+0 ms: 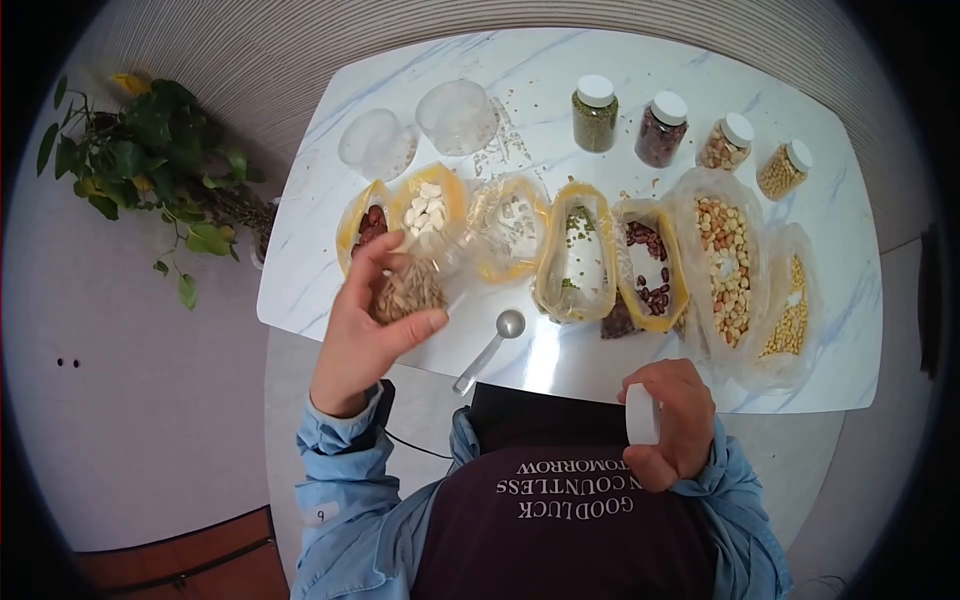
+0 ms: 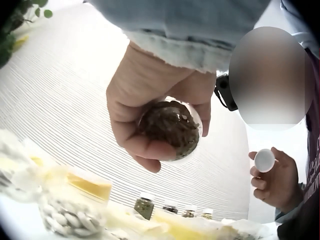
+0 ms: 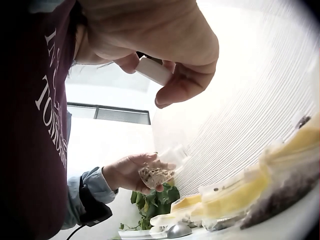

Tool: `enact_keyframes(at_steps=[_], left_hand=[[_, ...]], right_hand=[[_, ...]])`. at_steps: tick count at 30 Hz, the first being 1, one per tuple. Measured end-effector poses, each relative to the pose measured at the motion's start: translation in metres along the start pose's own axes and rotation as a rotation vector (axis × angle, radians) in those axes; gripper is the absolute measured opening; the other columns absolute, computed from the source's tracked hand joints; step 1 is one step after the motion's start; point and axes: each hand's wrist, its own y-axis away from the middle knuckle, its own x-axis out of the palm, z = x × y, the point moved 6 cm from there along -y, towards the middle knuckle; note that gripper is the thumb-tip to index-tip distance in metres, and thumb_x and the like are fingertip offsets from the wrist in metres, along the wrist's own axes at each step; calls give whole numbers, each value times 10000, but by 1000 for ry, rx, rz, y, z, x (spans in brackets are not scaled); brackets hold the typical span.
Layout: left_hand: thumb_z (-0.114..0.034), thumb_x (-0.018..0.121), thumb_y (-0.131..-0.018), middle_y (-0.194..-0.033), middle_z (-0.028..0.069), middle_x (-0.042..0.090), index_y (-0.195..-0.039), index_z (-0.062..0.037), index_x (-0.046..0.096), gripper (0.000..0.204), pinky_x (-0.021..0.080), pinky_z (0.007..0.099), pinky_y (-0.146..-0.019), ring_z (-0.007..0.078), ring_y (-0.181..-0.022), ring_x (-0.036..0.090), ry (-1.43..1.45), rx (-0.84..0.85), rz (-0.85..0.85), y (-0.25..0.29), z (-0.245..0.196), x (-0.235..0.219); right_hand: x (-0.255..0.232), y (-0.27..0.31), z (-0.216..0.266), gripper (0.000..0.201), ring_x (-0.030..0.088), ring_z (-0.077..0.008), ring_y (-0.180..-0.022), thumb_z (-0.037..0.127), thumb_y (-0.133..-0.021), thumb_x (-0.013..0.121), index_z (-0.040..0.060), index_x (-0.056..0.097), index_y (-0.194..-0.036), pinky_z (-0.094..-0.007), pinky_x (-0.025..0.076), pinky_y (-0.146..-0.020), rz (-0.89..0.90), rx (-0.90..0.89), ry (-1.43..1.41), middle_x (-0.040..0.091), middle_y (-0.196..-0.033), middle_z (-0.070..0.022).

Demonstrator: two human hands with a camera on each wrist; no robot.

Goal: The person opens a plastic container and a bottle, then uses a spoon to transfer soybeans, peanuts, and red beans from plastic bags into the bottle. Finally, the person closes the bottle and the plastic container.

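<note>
Above the table's front left, my left hand [image 1: 352,345] grips a clear jar [image 1: 412,288] partly filled with slender brown seeds. The left wrist view shows the seeds through the jar's base, with fingers and thumb curled round its side. My right hand [image 1: 686,412] is at the front edge of the table, before my chest, and holds a white lid [image 1: 642,414] between thumb and fingers. In the right wrist view the lid [image 3: 154,71] is seen edge-on, and the jar's wide mouth [image 3: 177,156] points toward the wall, uncovered.
Open bags hold red dates [image 1: 370,222], white pieces [image 1: 428,210], green beans [image 1: 578,225], dark red beans [image 1: 655,298], peanuts [image 1: 728,280] and yellow grains [image 1: 790,325]. A metal spoon [image 1: 490,352] lies in front. Several white-lidded jars [image 1: 662,130] and clear bowls [image 1: 452,118] stand behind.
</note>
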Motion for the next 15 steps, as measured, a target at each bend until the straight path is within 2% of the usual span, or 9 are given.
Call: enact_keyframes(at_steps=[2, 3, 6, 9, 15], left_hand=[[-138, 819, -700, -1005, 45, 506, -1189, 3, 465, 620, 432, 241, -834, 126, -981, 503, -140, 12, -78, -10, 3, -10], [-158, 825, -700, -1002, 54, 522, -1092, -6, 475, 547, 428, 235, -804, 126, -928, 506, -209, 23, -86, -15, 5, -12], [-168, 818, -713, -988, 51, 538, -1099, -1, 476, 542, 427, 231, -802, 131, -916, 518, -251, -9, -77, -24, 9, -13], [-172, 804, -734, -985, 57, 550, -1107, 9, 473, 530, 443, 250, -804, 137, -921, 529, -277, 31, -95, -28, 7, -8], [-164, 791, -744, -1025, 93, 565, -1161, 39, 472, 563, 484, 296, -801, 171, -974, 560, -239, -25, -112, -30, -2, 0]], right_hand=[[0, 2, -1, 543, 618, -301, -764, 289, -738, 715, -40, 510, -1118, -359, 505, -627, -8, 4, -5, 611, -961, -200], [0, 3, -1, 550, 621, -303, -768, 290, -734, 722, -41, 508, -1118, -358, 508, -629, -12, 7, -7, 612, -966, -200], [-1, 4, -2, 569, 624, -300, -762, 288, -722, 740, -40, 504, -1123, -350, 510, -621, -29, 13, -3, 616, -962, -194], [-3, 2, -1, 582, 626, -297, -758, 283, -710, 754, -40, 505, -1126, -344, 511, -613, -36, 1, 27, 619, -954, -191], [-3, 1, -1, 597, 632, -289, -760, 261, -685, 776, -39, 515, -1130, -334, 516, -605, -43, -12, 18, 622, -940, -187]])
